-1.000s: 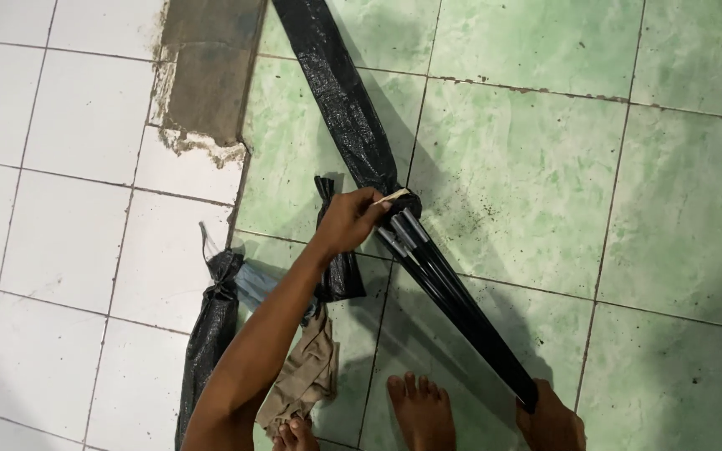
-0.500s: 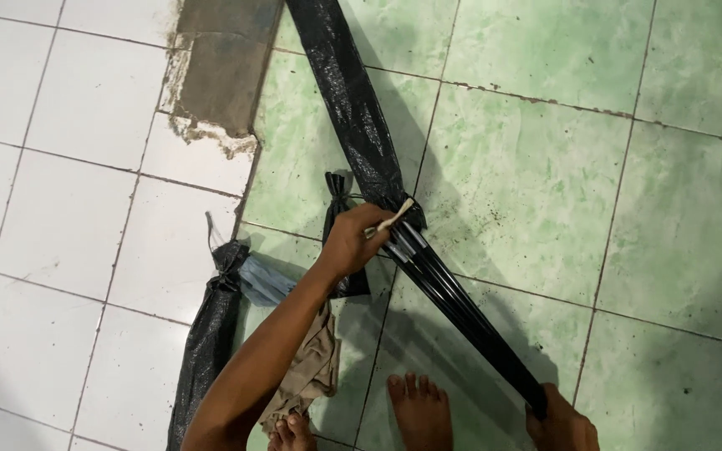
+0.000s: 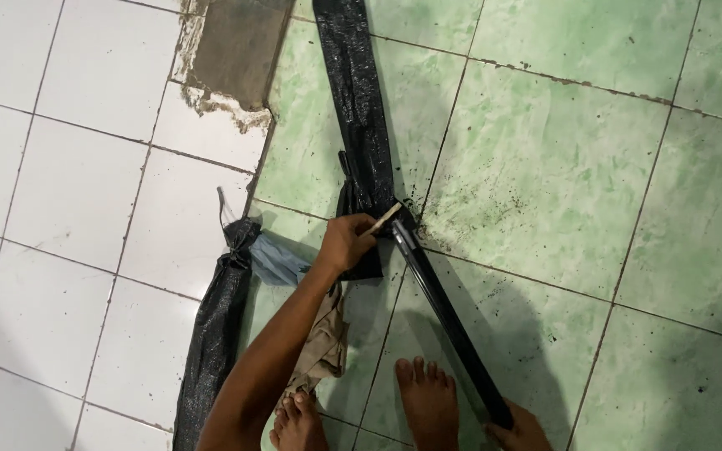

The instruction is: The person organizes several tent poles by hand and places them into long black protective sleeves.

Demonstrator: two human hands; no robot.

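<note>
Head view: a pale stick is pinched by the left hand, now shifted further up the long black plastic strip, whose twisted, stretched lower end is gripped by the right hand.

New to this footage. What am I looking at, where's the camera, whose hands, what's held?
There is no machine: a person works with bare hands, and one camera on their head looks straight down, so their bare feet show at the bottom. The floor is green tile on the right and white tile on the left. The left hand pinches a pale strip against a long black plastic sheet where it narrows into a twisted length. The right hand grips that twisted end by the bottom edge. A second black bundle and a crumpled tan cloth lie beside the left arm.
</note>
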